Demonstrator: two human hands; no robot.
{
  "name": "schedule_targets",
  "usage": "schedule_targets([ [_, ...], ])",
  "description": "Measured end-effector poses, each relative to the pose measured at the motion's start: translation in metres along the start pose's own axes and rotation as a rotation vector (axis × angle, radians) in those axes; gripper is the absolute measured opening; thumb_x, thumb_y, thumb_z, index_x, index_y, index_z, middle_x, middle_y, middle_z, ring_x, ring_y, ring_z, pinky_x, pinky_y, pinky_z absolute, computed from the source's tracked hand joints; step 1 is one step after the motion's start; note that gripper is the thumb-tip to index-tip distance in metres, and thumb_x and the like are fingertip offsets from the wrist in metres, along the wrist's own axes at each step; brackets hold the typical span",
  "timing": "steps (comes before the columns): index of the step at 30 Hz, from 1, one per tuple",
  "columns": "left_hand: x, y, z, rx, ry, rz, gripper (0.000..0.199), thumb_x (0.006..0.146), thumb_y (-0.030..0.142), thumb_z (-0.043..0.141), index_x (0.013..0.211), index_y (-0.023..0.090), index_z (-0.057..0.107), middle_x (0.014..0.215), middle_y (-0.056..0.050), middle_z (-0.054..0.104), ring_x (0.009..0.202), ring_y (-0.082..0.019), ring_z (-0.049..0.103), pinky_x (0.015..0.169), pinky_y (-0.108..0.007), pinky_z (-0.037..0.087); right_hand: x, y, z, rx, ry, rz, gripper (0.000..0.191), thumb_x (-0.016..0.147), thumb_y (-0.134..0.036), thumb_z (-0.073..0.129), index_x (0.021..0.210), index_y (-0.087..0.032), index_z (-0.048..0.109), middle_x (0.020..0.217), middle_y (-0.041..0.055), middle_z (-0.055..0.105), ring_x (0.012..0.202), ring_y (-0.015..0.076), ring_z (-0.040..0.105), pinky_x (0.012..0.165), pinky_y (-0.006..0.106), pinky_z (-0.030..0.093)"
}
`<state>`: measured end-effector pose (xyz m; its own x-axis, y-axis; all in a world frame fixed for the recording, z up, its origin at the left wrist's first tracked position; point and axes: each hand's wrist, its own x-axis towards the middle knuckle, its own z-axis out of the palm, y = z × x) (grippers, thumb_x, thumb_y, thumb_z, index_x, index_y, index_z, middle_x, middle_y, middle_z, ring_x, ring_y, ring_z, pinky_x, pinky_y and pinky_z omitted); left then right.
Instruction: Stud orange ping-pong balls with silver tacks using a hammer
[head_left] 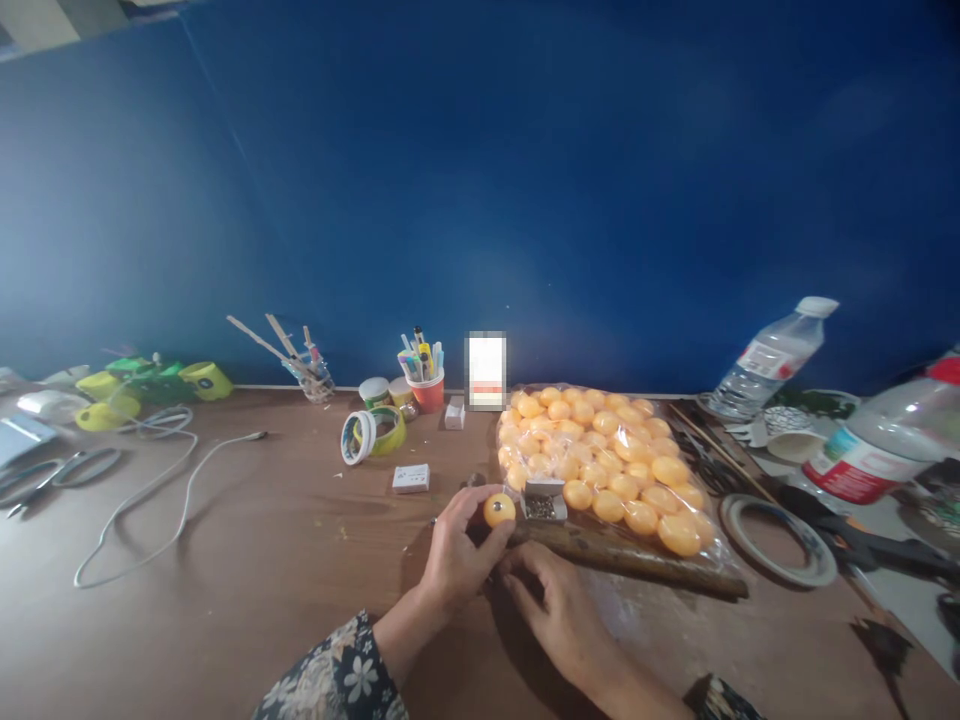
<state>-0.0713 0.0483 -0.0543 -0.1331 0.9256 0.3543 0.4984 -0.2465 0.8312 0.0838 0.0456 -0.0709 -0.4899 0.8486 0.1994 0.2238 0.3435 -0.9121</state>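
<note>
Between the thumb and fingers of my left hand (459, 548) sits a yellow-orange plastic ball (496, 511), with a small dark metal piece on its face. My right hand (556, 612) is close beside it, fingers curled and pressed together; whatever they hold, if anything, is hidden. A brown wooden stick (630, 557) lies just beyond my right hand, along the front of a clear bag of similar balls (600, 450). A small open box (544, 502) of tiny metal pieces stands against the bag, right of the held ball.
Left of my hands are a small white box (411, 478), tape rolls (365, 437) and a pen cup (426, 392). A white cable (184, 500) and scissors (64, 475) lie far left. To the right are a tape ring (780, 540) and plastic bottles (776, 355). A blue wall (480, 180) rises behind.
</note>
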Motion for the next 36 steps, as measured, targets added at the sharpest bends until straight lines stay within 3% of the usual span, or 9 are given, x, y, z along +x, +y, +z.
schedule_targets([
  [36,-0.0002,0.0052,-0.0006,0.007,0.031,0.003,0.030,0.077,0.014,0.061,0.105,0.021,0.065,0.100,-0.005,0.068,0.090,-0.018,0.066,0.078,-0.029,0.055,-0.0001,0.0048,0.0021,0.002,-0.004,0.012,0.014,0.087,-0.014,0.052,0.084,-0.020,0.064,0.084,0.0029,0.068,0.080,0.0181,0.063,0.074,0.027,0.047],
])
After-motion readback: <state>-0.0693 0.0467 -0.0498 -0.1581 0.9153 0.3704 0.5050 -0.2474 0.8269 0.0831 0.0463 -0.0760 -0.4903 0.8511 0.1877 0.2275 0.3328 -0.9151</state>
